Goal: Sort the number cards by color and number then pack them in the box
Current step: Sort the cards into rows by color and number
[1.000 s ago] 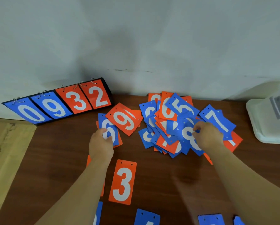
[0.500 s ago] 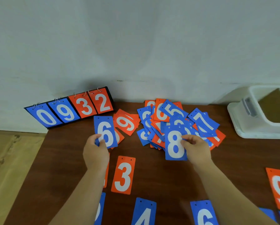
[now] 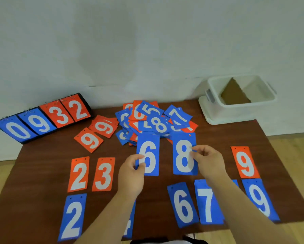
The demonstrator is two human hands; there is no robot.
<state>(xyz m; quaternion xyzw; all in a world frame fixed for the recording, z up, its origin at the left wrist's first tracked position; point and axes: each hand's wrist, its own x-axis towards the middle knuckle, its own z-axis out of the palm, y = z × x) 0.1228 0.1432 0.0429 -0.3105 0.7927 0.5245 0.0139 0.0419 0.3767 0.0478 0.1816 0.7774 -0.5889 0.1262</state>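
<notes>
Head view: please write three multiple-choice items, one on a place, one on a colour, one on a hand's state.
1. Where does the white box stand?
A. at the table's far right corner
B. at its near left corner
C. on the floor
2. What colour is the 6 card in the left hand?
A. orange
B. blue
C. green
3. What does the right hand do?
A. lies flat on the table
B. hangs empty
C. pinches the blue 8 card
Answers: 1 A, it sits at the far right edge. 2 B, blue face, white digit. 3 C, thumb and fingers clamp its right edge.
</notes>
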